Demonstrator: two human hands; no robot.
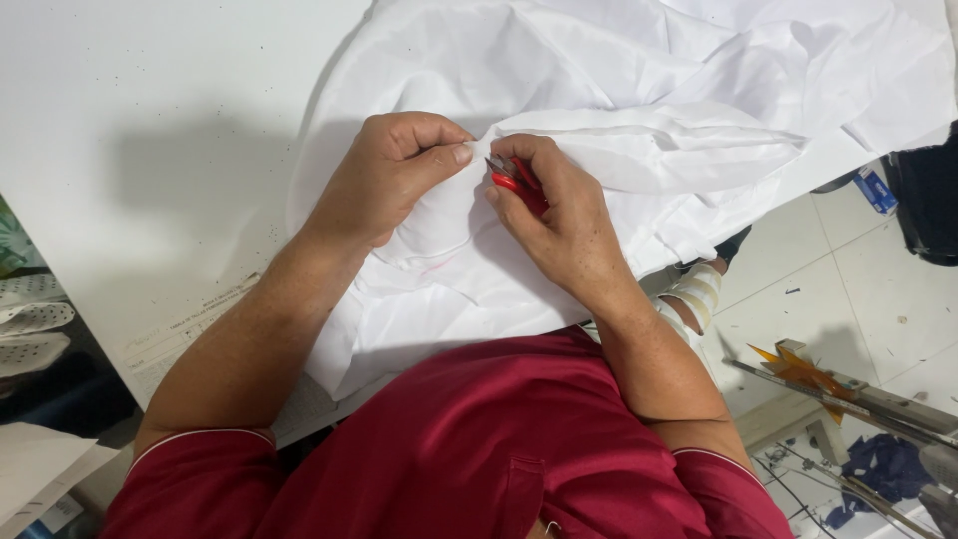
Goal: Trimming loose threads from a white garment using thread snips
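White worktable (150, 120) fills most of the view, with tiled floor (848, 279) off to the right side. Sitting on the table is a big rumpled white fabric (619, 90), bunched up and hanging a bit over the near edge toward the person's dark red shirt (499, 439). Right in the middle of the cloth, the right hand (559, 225) is closed around a pair of small red thread snips (514, 180), blades poking out by the thumb and pointing at a fold. The left hand (384, 180) is right beside it, thumb and fingers pinching that same fold of fabric, thumb tip almost touching the snip blades. Further out on the floor: a metal frame with an orange scrap (798, 364) and some dark blue cloth scraps (883, 469).
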